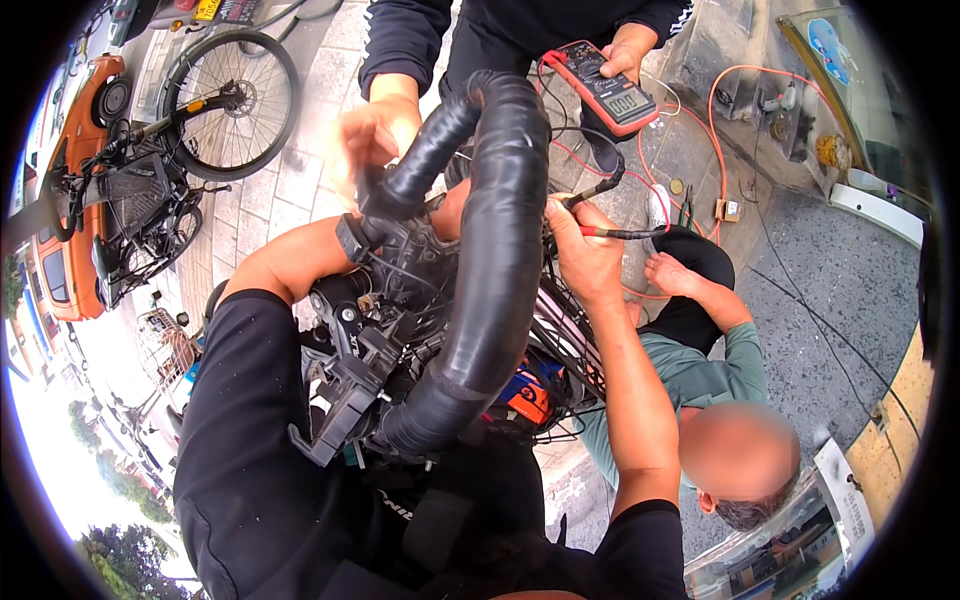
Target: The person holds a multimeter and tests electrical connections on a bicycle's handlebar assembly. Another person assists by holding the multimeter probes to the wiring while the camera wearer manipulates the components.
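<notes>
A thick arched tube [495, 230], wrapped in shiny black tape, rises in front of me and hides much of what lies behind it. My left forearm, with a black band at the wrist, reaches behind this tube. Only a bit of my left hand [452, 212] shows there, its fingers hidden. Right of the tube, my right hand [587, 245] is closed on black-taped test leads [630, 234], one with a red section. Thin wires run from them toward a red and dark grey multimeter [603, 88], held by a person standing opposite. That person's other hand [375, 135] is blurred beside the tube.
Below the tube are a grey clamp-like bracket [350, 385] and a wire basket [570, 335]. A person in a green shirt [690, 365] crouches at right. Orange cable [712, 110] crosses the paving. A bicycle [232, 105] and an orange vehicle [75, 265] stand left.
</notes>
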`<state>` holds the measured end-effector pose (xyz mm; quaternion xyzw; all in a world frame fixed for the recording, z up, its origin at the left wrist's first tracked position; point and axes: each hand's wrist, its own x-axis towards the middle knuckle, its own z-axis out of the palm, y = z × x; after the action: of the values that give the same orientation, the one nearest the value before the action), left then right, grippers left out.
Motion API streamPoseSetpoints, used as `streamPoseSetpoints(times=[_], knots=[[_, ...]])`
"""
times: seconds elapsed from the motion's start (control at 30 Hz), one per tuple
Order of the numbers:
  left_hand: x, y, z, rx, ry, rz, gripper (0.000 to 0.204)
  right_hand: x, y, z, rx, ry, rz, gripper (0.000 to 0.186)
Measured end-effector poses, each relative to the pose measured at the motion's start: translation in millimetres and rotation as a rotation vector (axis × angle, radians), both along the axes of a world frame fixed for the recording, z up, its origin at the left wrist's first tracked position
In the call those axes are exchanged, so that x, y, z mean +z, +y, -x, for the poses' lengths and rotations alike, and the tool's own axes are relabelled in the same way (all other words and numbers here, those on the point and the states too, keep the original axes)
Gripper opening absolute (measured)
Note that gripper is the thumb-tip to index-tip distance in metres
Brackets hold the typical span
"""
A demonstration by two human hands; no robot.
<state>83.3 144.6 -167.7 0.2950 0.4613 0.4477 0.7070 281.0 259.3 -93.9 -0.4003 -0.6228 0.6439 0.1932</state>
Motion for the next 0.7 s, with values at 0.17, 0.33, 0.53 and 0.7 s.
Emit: streamPoseSetpoints(times=[0.17,0.33,0.53,0.7], knots=[[-11.3,-1.4,-1.6,0.054,-0.005,-0.053,0.018,0.9,1.4,-0.5,0.004,-0.009,0.019,0.023],[-16.0,-4.0,1.0,0.042,0.020,-0.042,0.019,0.6,0.4,1.7,-0.010,0.014,-0.019,0.021],[-63.0,-16.7,-3.5,0.147,0.077,-0.131,0.021,4.8,0.5,1.1,0.004,-0.033,0.009,0.020],[-67.3,-17.5,-6.2,0.151,0.128,-0.188,0.020,7.4,-0.6,1.1,-0.014,-0.017,0.042,0.020]])
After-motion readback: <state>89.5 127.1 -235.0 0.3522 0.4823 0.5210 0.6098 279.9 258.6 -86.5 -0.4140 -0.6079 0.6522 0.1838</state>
